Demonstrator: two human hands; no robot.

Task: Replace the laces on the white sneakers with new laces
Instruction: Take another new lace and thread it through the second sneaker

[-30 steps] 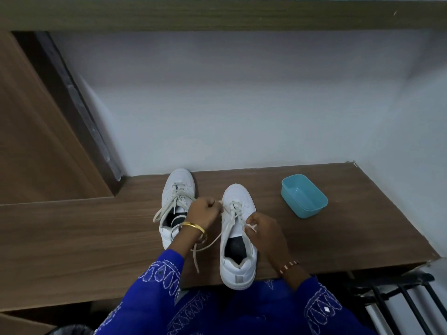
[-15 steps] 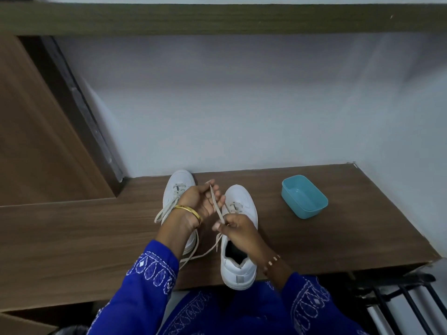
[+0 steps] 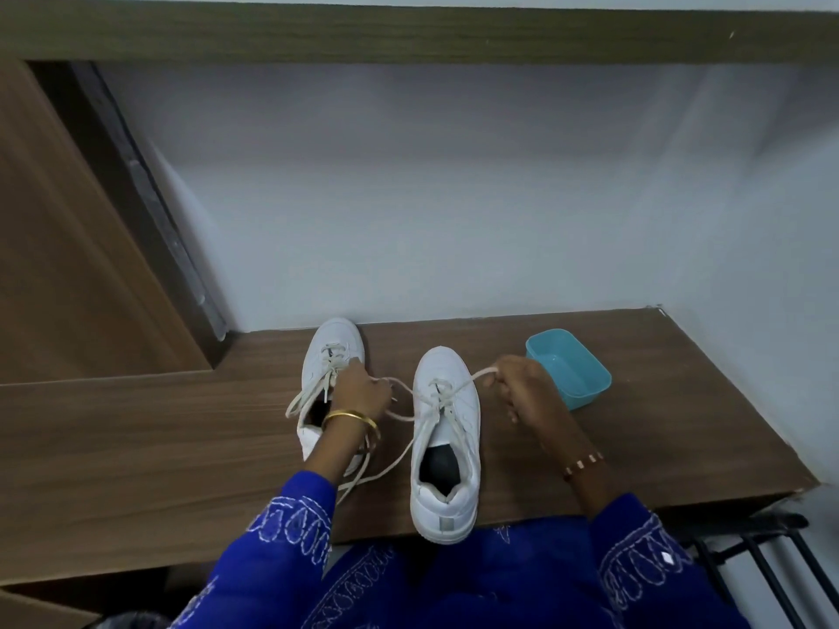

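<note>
Lace [image 3: 458,387] of right sneaker [image 3: 447,440] drawn taut sideways, each end pinched in curled left hand [image 3: 363,392] and right hand [image 3: 522,385].

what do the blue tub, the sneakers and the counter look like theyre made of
Blue tub: likely plastic, with a smooth, even turquoise colour and thin moulded walls.
Sneakers, right one and left one: smooth white leather or a synthetic lookalike, matte; which of the two can't be told.
Counter: brown wood-grain surface, probably laminate given its uniform streaks, though solid wood is possible.
</note>
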